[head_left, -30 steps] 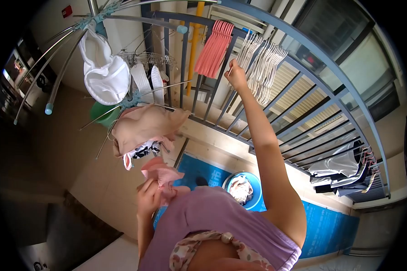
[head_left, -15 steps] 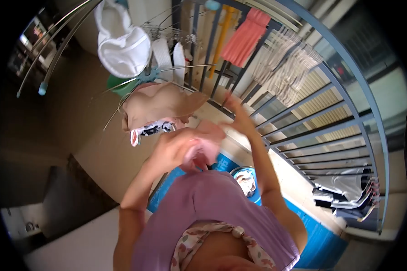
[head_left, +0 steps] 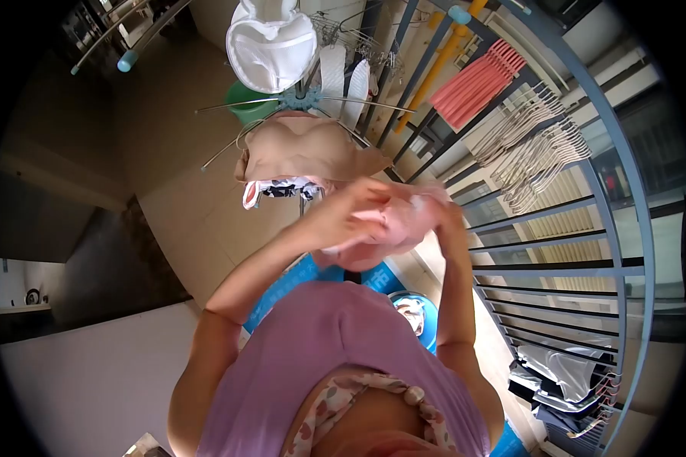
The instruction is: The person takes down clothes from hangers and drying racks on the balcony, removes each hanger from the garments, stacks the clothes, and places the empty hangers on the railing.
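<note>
A pink cloth garment [head_left: 404,221], blurred by motion, is held up in front of my chest. My left hand [head_left: 351,217] grips its left side with bent fingers. At its right edge, my right hand [head_left: 443,213] has hold of the cloth, which hides most of the fingers. Just beyond my hands, a beige bra [head_left: 301,148] hangs on a drying rack [head_left: 299,99] with thin metal arms. Below the bra hangs a black-and-white patterned cloth [head_left: 286,187]. A white padded bra [head_left: 273,53] is on the far side of the rack.
A blue basin [head_left: 428,320] with wet cloth in it stands on the floor. Along the right runs a metal railing [head_left: 556,270] carrying pink hangers [head_left: 480,84], wire hangers [head_left: 530,145] and dark clothes [head_left: 564,388]. A green bucket [head_left: 250,103] sits behind the rack.
My right hand, which was apart from the cloth with its fingers spread, has come onto it. The pink garment is now spread wider between both hands. The view has shifted.
</note>
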A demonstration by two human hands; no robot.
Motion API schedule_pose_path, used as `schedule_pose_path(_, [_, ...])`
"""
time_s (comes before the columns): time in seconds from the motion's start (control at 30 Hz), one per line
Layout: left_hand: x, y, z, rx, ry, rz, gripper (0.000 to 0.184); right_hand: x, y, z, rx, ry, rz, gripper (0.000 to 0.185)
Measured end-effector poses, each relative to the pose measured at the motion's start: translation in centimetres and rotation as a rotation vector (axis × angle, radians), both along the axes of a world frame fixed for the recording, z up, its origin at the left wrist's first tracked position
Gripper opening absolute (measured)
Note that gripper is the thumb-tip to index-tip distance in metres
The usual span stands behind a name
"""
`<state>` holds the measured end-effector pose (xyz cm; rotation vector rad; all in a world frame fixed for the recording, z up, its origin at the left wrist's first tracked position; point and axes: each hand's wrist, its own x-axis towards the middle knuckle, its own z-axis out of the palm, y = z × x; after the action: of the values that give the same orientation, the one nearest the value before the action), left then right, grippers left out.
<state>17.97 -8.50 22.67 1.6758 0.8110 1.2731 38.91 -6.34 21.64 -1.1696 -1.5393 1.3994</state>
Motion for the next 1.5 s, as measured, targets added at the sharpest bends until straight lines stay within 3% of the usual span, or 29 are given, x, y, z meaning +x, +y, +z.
schedule_pose_path(0.03, [0.4, 0.1, -0.6, 0.0, 0.045, -0.025, 0.027, -0.6, 0.0, 0.6, 0.006, -0.073, 0.09, 0.034])
schedule_pose_path(0.13, [-0.3, 0.9, -1.1, -0.131, 0.262, -0.098, 0.035, -1.1, 1.7, 2.7, 0.578, -0.144, 0.536, 0.047])
schedule_pose_path(0.23, [-1.5, 0.4, 3.0, -0.194, 0.109, -0.136, 0.036, -0.2, 4.6, -1.0, 0.312, 0.918, 0.405, 0.058])
schedule_pose_path(0.27, [-1.9, 0.3, 3.4, -0.256, -0.095, -0.223, 0.034, -0.1, 5.4, -4.2, 0.23, 0.86, 0.346, 0.062])
schedule_pose_path(0.33, [-2.8, 0.4, 2.6, -0.154, -0.296, -0.128, 0.035, -1.8, 4.6, -9.4, -0.076, 0.419, 0.325, 0.057])
schedule_pose_path(0.4, [-5.5, 1.1, 2.0, -0.089, -0.456, 0.027, 0.035, -5.0, 1.3, -13.1, -0.253, 0.135, 0.61, 0.053])
schedule_pose_path(0.43, [-7.6, 1.6, 1.9, -0.068, -0.489, 0.115, 0.035, -6.4, -0.1, -14.1, -0.265, 0.034, 0.77, 0.052])
schedule_pose_path(0.5, [-10.7, 1.7, 2.0, -0.096, -0.794, 0.319, 0.035, -8.0, -2.2, -14.9, -0.148, -0.088, 1.012, 0.049])
schedule_pose_path(0.57, [-15.6, 1.3, 0.5, -0.044, -0.774, 0.435, 0.04, -7.7, -2.3, -13.5, -0.087, -0.163, 1.036, 0.047])
schedule_pose_path(0.63, [-20.8, 0.4, -1.9, -0.025, -0.695, 0.543, 0.034, -7.0, 0.1, -9.5, -0.274, -0.297, 0.841, 0.048])
schedule_pose_path(0.7, [-27.7, 0.1, -5.2, -0.106, -0.592, 0.575, 0.036, -5.3, 4.2, -10.0, -0.076, -0.036, 0.5, 0.05])
schedule_pose_path(0.83, [-33.8, 2.5, -6.5, -0.098, -0.313, 0.481, 0.022, -6.6, 12.0, -2.1, 0.57, -0.491, 0.179, 0.047])
schedule_pose_path(0.9, [-35.1, 4.6, -8.4, -0.17, -0.207, 0.515, 0.021, -8.8, 15.9, -1.8, 0.427, -0.675, 0.22, 0.059])
schedule_pose_path(0.93, [-36.5, 4.7, -9.9, -0.275, 0.264, 0.568, 0.023, -9.8, 17.4, -3.0, 0.526, -0.876, 0.289, 0.063])
schedule_pose_path(0.97, [-40.3, 6.8, -16.2, -0.305, 0.443, 0.463, 0.024, -10.6, 18.7, -5.7, 0.625, -1.08, 0.359, 0.067])
schedule_pose_path(1.0, [-43.6, 6.6, -23.1, -0.146, 0.485, 0.394, 0.028, -10.6, 19.4, -8.5, 0.723, -1.285, 0.429, 0.071])
schedule_pose_path(1.03, [-42.0, 6.0, -23.2, -0.33, 0.765, 0.528, 0.032, -9.6, 19.1, -11.1, 0.716, -1.224, 0.446, 0.084])
schedule_pose_path(1.1, [-35.9, 4.4, -21.4, -0.458, 1.185, 0.934, 0.038, -10.2, 16.7, -12.3, 0.579, -1.393, 0.327, 0.089])
schedule_pose_path(1.17, [-29.9, 4.7, -17.3, -0.167, 1.264, 1.057, 0.046, -9.2, 15.0, -13.4, 0.627, -1.187, 0.267, 0.088])
schedule_pose_path(1.27, [-21.1, 6.4, -11.3, 0.331, 1.256, 0.81, 0.053, -5.1, 10.4, -16.3, 0.678, -1.026, 0.259, 0.079])
schedule_pose_path(1.3, [-19.5, 7.6, -11.9, 0.382, 1.229, 0.738, 0.052, -3.4, 7.9, -17.3, 0.689, -0.962, 0.217, 0.07])
schedule_pose_path(1.37, [-16.5, 10.0, -13.6, 0.483, 1.071, 0.558, 0.048, -0.2, 1.2, -19.8, 0.388, -0.93, 0.115, 0.069])
schedule_pose_path(1.4, [-17.6, 12.8, -18.4, 0.577, 1.104, 0.503, 0.047, 1.8, -2.6, -20.5, 0.27, -0.829, 0.105, 0.066])
schedule_pose_path(1.43, [-17.8, 14.2, -21.2, 0.808, 1.162, 0.528, 0.047, 3.7, -6.6, -20.8, 0.062, -0.78, 0.06, 0.061])
schedule_pose_path(1.47, [-17.4, 14.9, -23.1, 0.807, 1.08, 0.621, 0.05, 6.1, -10.6, -21.9, -0.02, -0.671, -0.002, 0.056])
schedule_pose_path(1.5, [-16.5, 14.4, -23.2, 0.902, 1.271, 0.878, 0.054, 9.2, -14.6, -25.1, -0.106, -0.715, -0.086, 0.054])
